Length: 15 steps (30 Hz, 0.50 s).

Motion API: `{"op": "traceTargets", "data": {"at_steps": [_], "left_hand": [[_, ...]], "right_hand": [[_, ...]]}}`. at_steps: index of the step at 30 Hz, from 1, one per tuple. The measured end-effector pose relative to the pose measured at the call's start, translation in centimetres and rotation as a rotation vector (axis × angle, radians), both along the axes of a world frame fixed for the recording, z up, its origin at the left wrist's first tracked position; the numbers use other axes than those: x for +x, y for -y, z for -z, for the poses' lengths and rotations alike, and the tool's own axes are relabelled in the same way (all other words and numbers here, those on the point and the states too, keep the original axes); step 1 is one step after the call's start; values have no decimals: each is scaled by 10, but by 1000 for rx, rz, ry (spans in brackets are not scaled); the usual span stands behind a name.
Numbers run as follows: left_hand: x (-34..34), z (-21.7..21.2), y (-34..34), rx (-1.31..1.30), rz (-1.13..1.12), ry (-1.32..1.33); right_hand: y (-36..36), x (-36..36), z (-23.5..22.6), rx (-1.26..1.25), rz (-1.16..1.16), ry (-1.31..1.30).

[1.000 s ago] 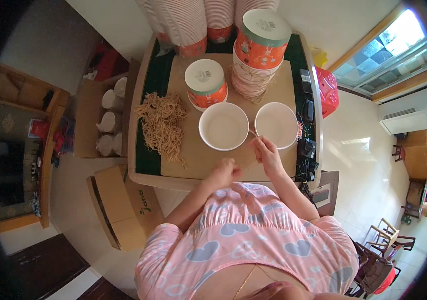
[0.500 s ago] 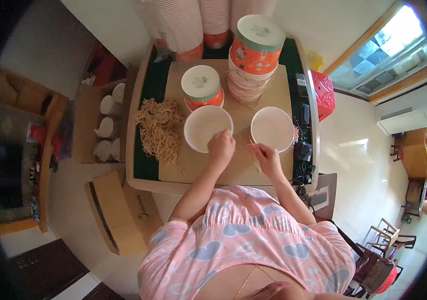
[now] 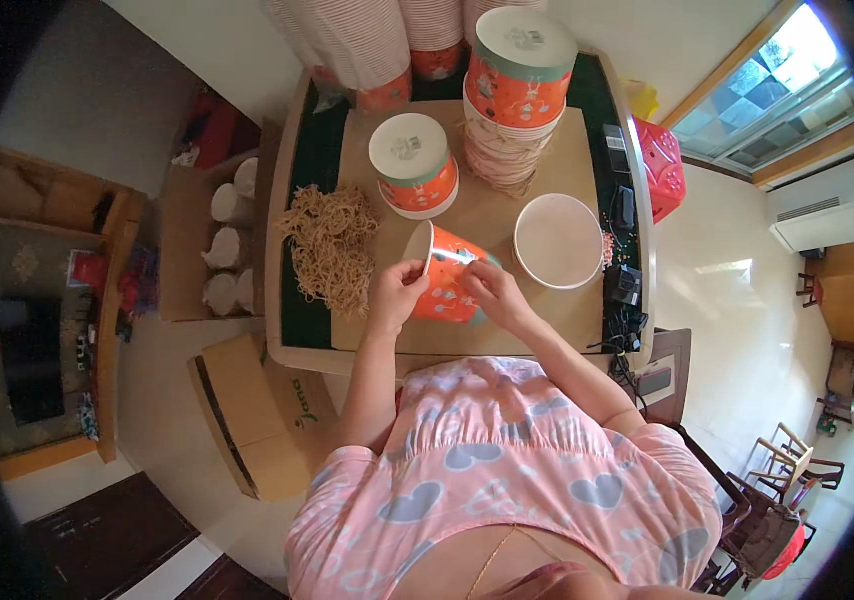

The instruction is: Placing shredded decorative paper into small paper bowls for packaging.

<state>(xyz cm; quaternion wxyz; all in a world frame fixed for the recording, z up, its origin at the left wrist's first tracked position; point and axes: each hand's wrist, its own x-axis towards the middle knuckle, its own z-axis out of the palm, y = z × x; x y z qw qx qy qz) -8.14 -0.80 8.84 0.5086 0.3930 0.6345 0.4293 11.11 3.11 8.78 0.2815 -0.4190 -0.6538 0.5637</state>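
Orange cup has tipped, long axis sideways, mouth pointing left.

Small black devices line the right edge of the worktop, with dark cables near its lower right corner. Beyond that edge are a red plastic piece and something yellow. A brown carton lies on the floor. Far left, a dark screen stands by wooden furniture; at right are a window and wooden chairs.
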Motion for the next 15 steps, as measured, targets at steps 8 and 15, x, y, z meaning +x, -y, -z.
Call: {"op": "traceTargets", "data": {"at_steps": [8, 15], "left_hand": [[24, 6, -7, 36, 52, 161], [36, 6, -15, -1, 31, 263]], "right_hand": [[-2, -2, 18, 91, 7, -42], [0, 5, 33, -48, 200, -223]]}}
